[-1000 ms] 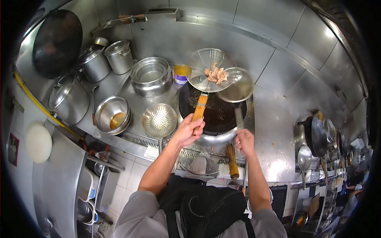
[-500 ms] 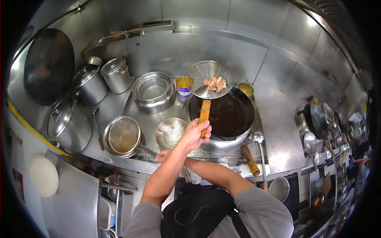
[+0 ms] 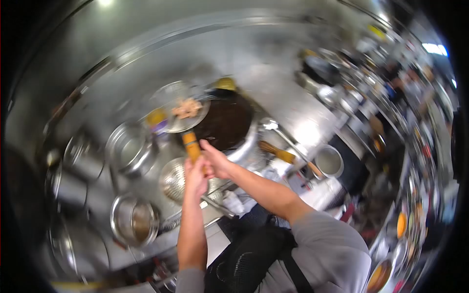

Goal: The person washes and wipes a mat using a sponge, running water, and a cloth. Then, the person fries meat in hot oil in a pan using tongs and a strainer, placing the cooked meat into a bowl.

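Note:
A wire strainer [image 3: 172, 93] with pale pieces of what looks like meat [image 3: 186, 108] in it is held up by its wooden handle [image 3: 191, 145]. My left hand [image 3: 196, 177] is wrapped round the lower part of that handle. Right beside it, at the same handle, is my right hand [image 3: 217, 160]; its thumb points up, but blur and overlap hide whether its fingers close. The strainer overlaps the left edge of a wok [image 3: 227, 122] of dark liquid. Below the hands lies a perforated ladle [image 3: 173, 180].
A steel pot [image 3: 129, 146] and a smaller pan of brownish liquid [image 3: 141, 222] stand to the left. A yellow and purple can [image 3: 156, 118] is behind the strainer. To the right are a bamboo brush [image 3: 277, 151], a long ladle [image 3: 288, 139] and a round container [image 3: 329, 162].
My right hand has left the pan handle at the left and come to the strainer's handle. The view has turned to the right and blurred. The strainer stays in my left hand.

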`<action>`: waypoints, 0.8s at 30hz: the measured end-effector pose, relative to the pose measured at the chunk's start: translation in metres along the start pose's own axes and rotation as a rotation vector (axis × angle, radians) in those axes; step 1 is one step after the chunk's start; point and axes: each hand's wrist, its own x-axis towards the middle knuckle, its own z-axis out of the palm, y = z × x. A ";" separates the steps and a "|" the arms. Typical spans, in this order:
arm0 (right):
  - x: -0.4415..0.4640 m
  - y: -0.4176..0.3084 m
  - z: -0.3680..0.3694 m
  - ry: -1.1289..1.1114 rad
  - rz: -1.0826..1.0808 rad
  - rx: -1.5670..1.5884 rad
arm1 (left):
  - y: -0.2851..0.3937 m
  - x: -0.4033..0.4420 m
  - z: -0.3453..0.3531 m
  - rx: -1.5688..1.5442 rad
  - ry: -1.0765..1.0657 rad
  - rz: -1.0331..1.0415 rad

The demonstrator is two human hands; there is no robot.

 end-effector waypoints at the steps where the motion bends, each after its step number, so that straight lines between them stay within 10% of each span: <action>1: -0.006 -0.016 0.015 -0.040 0.014 -0.021 | -0.002 0.002 0.008 0.063 0.027 -0.003; 7: -0.035 -0.040 0.009 0.059 -0.413 -0.151 | 0.003 -0.009 0.037 0.418 -0.254 0.029; 15: -0.312 -0.031 -0.060 0.124 -0.512 0.034 | -0.081 -0.095 0.029 0.591 -0.780 -0.638; 24: -0.636 0.094 -0.062 1.018 -0.933 0.087 | -0.244 -0.165 0.146 0.944 -1.106 -0.898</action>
